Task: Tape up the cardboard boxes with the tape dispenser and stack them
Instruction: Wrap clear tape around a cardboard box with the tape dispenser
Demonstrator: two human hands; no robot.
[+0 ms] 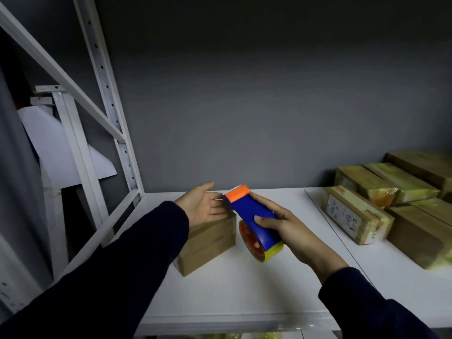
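I stood by a white shelf set against a grey wall. At its left end rose the white rack, an upright post punched with holes and a slanted brace crossing it. Behind that, a pale sheet leaned in the dark. A thin seam ran across the shelf top towards the right. Beyond it lay the taped boxes, several of them packed close together and wrapped in yellowish tape. The nearest one bore a white label with handwriting I could not read. They were well apart from the hands, and nothing stood between.

One plain brown box sat alone on the left part of the shelf, turned at an angle. The left hand lay released above its far top edge, palm turned up and inward, fingers straight. Whether it touched the cardboard I could not tell. Its fingertips were hidden behind the head of the dispenser.

The right hand grasped the dispenser round its blue body, thumb on the near side and fingers wrapped over the far side. It was held tilted just right of the box, orange toothed head up and away. The roll of yellowish tape with its orange core hung at the low end, clear of the shelf. Both arms wore dark sleeves, reaching forward from the lower corners.
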